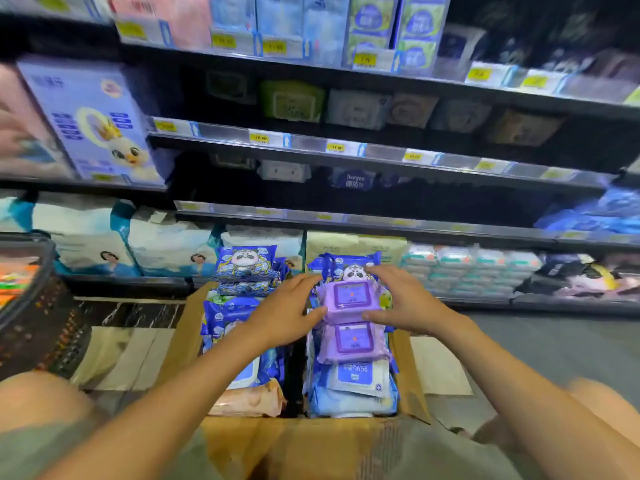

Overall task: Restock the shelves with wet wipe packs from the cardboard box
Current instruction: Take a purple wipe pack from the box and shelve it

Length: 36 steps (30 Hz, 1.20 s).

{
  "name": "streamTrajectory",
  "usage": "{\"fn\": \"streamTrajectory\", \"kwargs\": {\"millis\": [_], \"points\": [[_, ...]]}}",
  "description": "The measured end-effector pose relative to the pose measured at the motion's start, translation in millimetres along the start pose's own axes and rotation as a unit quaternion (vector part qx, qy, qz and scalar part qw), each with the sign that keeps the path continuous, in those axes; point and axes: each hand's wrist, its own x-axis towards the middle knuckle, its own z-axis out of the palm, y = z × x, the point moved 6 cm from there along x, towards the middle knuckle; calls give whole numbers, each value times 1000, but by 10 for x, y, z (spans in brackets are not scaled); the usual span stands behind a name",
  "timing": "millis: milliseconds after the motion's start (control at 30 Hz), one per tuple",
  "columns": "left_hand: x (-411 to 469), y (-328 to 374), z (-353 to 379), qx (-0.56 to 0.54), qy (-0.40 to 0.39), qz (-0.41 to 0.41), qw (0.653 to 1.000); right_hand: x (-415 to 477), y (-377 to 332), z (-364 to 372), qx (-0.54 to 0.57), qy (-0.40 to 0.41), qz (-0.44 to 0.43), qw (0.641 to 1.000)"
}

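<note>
Top wipe pack (349, 299) showing purple, darker purple lid; panda packs (246, 263) showing blue, white panda print; cardboard box (311, 441) showing brown; price tags (259, 137) showing yellow.

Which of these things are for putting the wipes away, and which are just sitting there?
For the job: cardboard box; purple wipe pack between the left hand and right hand; blue panda packs; shelf.

Just there: dark basket at the left; big duck box; white bags on the bottom shelf.
</note>
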Motion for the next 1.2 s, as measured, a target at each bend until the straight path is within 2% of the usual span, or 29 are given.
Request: {"fn": "streamTrajectory", "kwargs": {"millis": [333,600,800,900,933,967,1000,1067,1100,1167,1200], "points": [[35,-40,205,-95,-70,-112,987,81,102,138,2,-20,-6,1000],[218,-191,557,-252,-105,-202,940,190,259,249,29,3,-4,1000],[209,-144,510,-301,-65,-213,927,222,171,196,49,28,-12,998],[198,-110,319,-328,-6,-209,921,192,54,57,62,76,-31,995],[177,-71,224,-370,20,-211,905,176,18,-8,72,99,-36,992],[155,-39,147,-436,37,-223,871,164,-26,-82,83,125,-41,988],[133,-6,110,-515,40,-243,821,155,-66,-148,91,150,-46,983],[112,95,110,-642,-5,-279,715,148,-164,-246,96,184,-62,976],[116,152,121,-673,-26,-287,682,146,-223,-272,93,192,-72,974],[156,219,139,-709,-23,-290,643,143,-323,-277,69,187,-90,976],[186,228,144,-719,-9,-286,634,140,-358,-262,36,178,-96,979]]}}
